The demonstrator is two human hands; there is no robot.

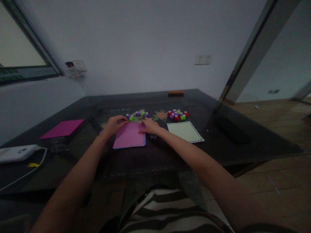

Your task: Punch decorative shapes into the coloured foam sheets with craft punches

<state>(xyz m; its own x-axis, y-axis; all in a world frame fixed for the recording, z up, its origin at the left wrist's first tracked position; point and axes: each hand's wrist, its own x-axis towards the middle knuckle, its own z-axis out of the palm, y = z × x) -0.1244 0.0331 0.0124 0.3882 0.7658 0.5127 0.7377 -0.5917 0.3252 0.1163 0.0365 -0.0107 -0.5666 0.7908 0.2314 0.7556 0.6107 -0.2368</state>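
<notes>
Both hands at a pink sheet [128, 137] on a dark table [155, 160] — L hand [114, 125] at its upper-left edge, fingers bent over the paper; R hand [151, 125] at its upper-right corner, thumb laid across the top, fingers curled nr the edge. Whether either is pinching the paper can't be told at this size. Blue dots run along the pink sheet's margin, w/ a blue sheet [145, 142] peeking out at the bottom and right.

Just beyond the fingertips sit purple-and-green toppers [143, 114] (white, eye-like tops); a second cluster [176, 118], w/ red ones too, stands to the right, behind a cream sheet [184, 131] edged in dark dots. Tiny colored bits [153, 137] lie by the R wrist.

Far left: a magenta sheet [63, 128] and a white device w/ cord [18, 153]. Far right — a black item [230, 130]; at back, a brown block [176, 93].
</notes>
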